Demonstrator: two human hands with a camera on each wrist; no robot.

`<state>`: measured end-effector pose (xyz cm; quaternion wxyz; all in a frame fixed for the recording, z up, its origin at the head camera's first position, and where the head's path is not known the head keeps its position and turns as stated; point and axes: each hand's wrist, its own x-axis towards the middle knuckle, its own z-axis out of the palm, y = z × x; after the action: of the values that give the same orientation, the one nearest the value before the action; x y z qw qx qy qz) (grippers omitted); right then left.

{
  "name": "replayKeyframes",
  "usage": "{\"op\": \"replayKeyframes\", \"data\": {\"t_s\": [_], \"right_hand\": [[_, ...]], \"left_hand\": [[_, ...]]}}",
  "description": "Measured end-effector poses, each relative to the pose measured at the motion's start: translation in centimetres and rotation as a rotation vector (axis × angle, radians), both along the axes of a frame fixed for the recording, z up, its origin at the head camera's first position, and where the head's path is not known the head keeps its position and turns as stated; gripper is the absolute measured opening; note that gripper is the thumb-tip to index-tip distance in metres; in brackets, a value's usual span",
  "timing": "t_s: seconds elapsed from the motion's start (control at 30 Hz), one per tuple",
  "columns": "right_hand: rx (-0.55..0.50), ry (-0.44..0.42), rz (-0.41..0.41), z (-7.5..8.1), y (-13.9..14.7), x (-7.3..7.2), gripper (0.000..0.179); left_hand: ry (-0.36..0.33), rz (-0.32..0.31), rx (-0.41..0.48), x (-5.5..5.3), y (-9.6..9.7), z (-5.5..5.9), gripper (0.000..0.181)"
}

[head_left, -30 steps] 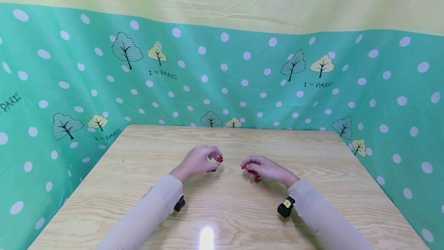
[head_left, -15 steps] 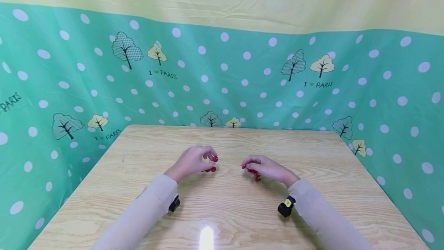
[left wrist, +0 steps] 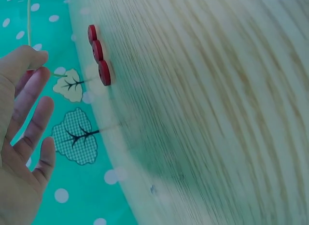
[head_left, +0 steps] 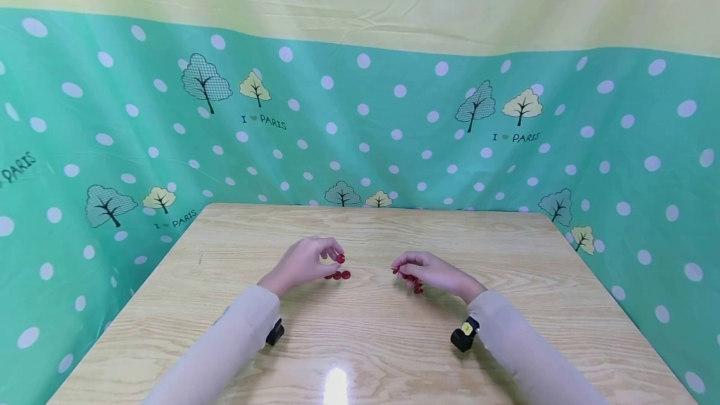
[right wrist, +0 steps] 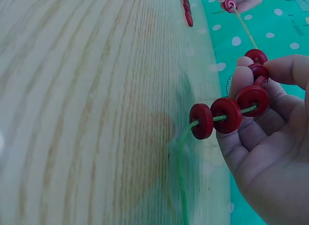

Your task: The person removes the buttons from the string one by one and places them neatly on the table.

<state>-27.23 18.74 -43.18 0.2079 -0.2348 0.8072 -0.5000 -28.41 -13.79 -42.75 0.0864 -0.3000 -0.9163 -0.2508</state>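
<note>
In the head view my left hand (head_left: 304,261) pinches a red button (head_left: 340,259) between thumb and fingertips. A light green string (right wrist: 245,28) runs from that button to my right hand (head_left: 433,272), taut in the right wrist view. There my right hand pinches red buttons strung in a row, with several threaded buttons (right wrist: 226,115) showing along its fingers. The string's green tail (right wrist: 181,176) hangs down past the last one. Three loose red buttons (left wrist: 98,51) lie in a row on the table below my left hand.
The wooden table (head_left: 371,342) spreads under both hands. Behind it and at its sides hangs a green dotted curtain (head_left: 382,124). Black wrist cameras (head_left: 464,337) sit at both cuffs.
My left hand has moved left with the pinched button, away from the right hand. The loose buttons on the table show more fully now. My right hand has stayed nearly still.
</note>
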Motion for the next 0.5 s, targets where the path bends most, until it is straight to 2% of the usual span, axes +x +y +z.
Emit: {"op": "replayKeyframes", "data": {"t_s": [0.5], "right_hand": [[0.01, 0.0, -0.01, -0.4, 0.3, -0.2, 0.032]], "left_hand": [[-0.013, 0.036, 0.007, 0.2, -1.2, 0.0, 0.02]]}}
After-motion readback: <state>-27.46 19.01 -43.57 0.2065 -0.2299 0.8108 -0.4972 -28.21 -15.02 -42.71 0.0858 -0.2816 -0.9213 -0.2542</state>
